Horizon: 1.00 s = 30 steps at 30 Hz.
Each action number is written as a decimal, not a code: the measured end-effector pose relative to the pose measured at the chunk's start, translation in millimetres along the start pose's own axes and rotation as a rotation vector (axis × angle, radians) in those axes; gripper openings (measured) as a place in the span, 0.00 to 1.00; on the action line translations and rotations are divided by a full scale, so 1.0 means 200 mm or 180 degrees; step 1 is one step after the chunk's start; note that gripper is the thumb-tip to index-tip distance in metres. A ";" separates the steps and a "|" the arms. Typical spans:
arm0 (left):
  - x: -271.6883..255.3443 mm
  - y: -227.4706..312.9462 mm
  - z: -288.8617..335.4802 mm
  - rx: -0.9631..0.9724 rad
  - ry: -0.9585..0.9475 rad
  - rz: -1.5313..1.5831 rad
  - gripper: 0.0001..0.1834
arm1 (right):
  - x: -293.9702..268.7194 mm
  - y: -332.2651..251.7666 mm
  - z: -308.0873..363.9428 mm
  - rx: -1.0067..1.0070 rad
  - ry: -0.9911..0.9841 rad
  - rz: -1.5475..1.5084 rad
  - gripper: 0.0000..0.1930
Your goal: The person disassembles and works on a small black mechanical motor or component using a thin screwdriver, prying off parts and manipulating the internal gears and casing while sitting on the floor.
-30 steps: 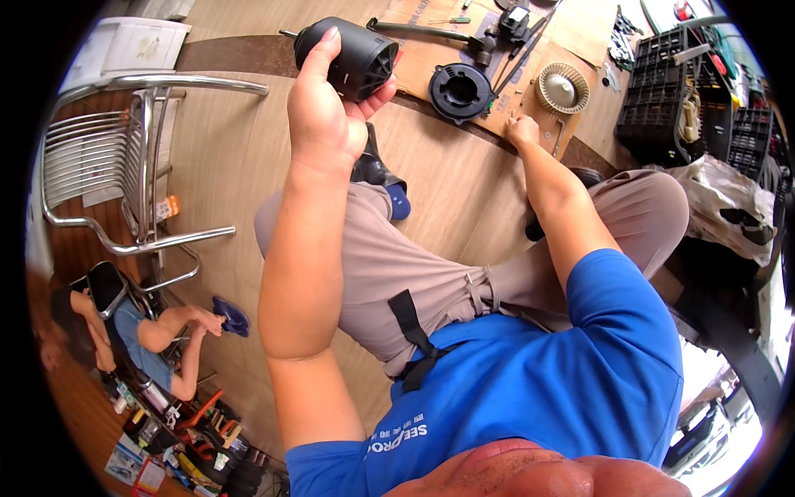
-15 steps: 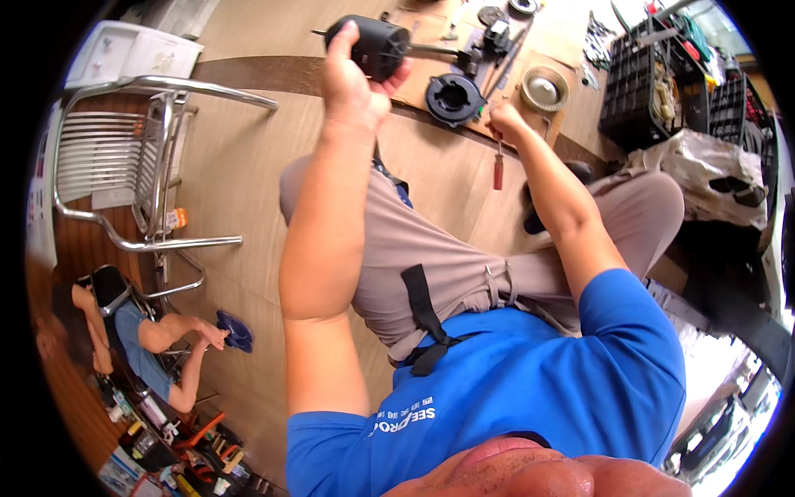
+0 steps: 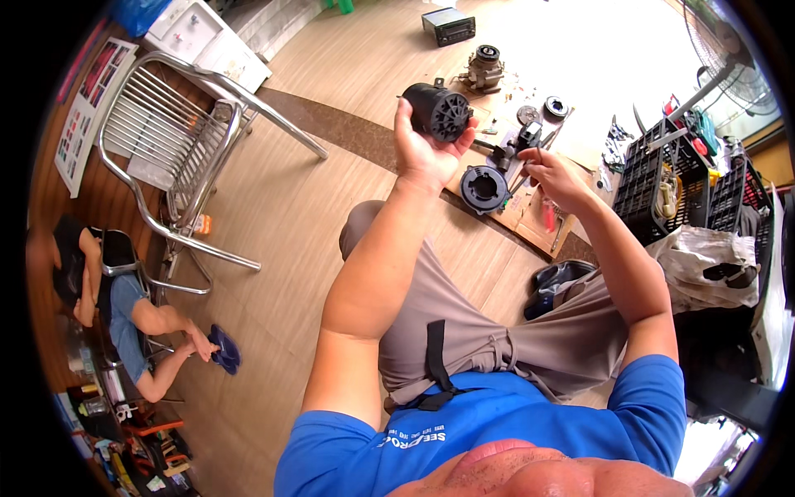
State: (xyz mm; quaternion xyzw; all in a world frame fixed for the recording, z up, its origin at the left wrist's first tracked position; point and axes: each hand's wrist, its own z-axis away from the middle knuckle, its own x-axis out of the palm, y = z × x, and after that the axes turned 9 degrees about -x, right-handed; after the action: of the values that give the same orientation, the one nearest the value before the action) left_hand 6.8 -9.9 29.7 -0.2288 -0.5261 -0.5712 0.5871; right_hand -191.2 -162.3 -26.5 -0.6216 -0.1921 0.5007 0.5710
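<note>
The left hand (image 3: 429, 157) grasps a black cylindrical motor (image 3: 432, 111) at the left side of the cardboard sheet (image 3: 530, 222); the right hand (image 3: 556, 176), over the sheet, appears clenched around a red-handled screwdriver (image 3: 548, 215). Motor and ring-shaped housing (image 3: 469, 190), the latter on the sheet, are 2 separate parts; any fastening left is not discernible.

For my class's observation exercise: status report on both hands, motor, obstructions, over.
Left hand gripping black cylindrical motor. Right hand holding red-handled screwdriver, blurred. Black round housing on cardboard, between hands in view, not blocking motor.
</note>
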 end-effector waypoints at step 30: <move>-0.09 0.07 -0.04 0.0022 0.0045 0.0181 0.42 | 0.10 -0.32 0.05 -0.1132 -0.0865 0.1010 0.18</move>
State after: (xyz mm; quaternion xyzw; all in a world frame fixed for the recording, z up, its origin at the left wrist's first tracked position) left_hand 26.0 -6.4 15.4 -0.2376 -0.5172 -0.5541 0.6075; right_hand -169.4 -123.3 24.8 -0.6615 -0.2520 0.6211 0.3362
